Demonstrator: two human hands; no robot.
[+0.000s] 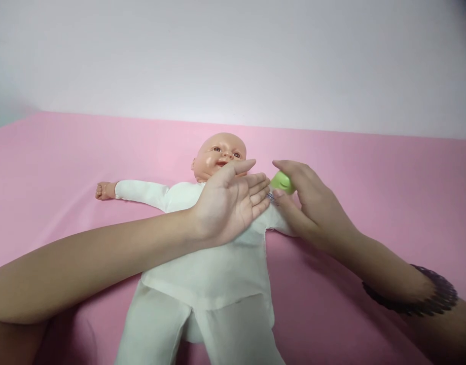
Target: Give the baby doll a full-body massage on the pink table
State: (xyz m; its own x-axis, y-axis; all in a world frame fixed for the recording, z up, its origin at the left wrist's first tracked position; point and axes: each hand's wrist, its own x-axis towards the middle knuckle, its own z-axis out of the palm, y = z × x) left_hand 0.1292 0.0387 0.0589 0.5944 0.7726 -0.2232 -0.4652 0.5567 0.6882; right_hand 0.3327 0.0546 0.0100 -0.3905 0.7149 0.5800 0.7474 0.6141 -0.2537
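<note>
A baby doll (pixel 217 276) in white cloth clothing lies on its back, its head away from me and its arms stretched to the sides. Over its chest, my left hand (pixel 233 203) is open with the palm turned up and nothing resting on it. My right hand (pixel 312 203) is closed around a small bottle with a light green cap (pixel 281 181). Part of a printed label shows beside the cap, close to my left fingertips. Most of the bottle is hidden by my hands. The doll's arm on the right is partly covered by my right hand.
A pink covering (pixel 369 167) spreads under the doll and reaches back to a pale wall (pixel 233 61). The doll's bare hand (pixel 104 190) lies at the left. A dark coiled band (pixel 415 291) circles my right wrist.
</note>
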